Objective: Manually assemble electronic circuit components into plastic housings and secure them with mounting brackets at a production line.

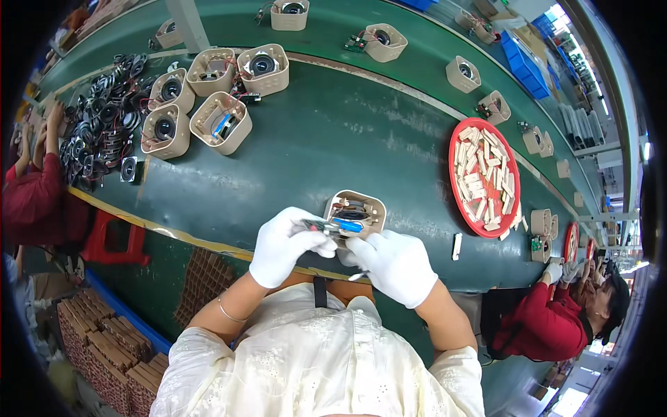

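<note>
In front of me at the table's near edge stands a beige speaker housing [380, 208]. A dark round speaker shows inside it, and a blue cylindrical part [348, 226] lies at its near side. My left hand [288, 244], in a white glove, is at the housing's near left, with thumb and fingers pinched around something small and dark that I cannot make out. My right hand [397, 265], also gloved in white, is closed at the near right side. A thin pale tip sticks out below its fingers; what it belongs to is hidden.
A red round tray [455, 177] of small cream strips stands at the right, with one loose strip [456, 247] nearby. Several beige housings [262, 69] and a heap of loose speakers [104, 115] are at the left. More housings line the far green belt [424, 42]. Co-workers sit on both sides.
</note>
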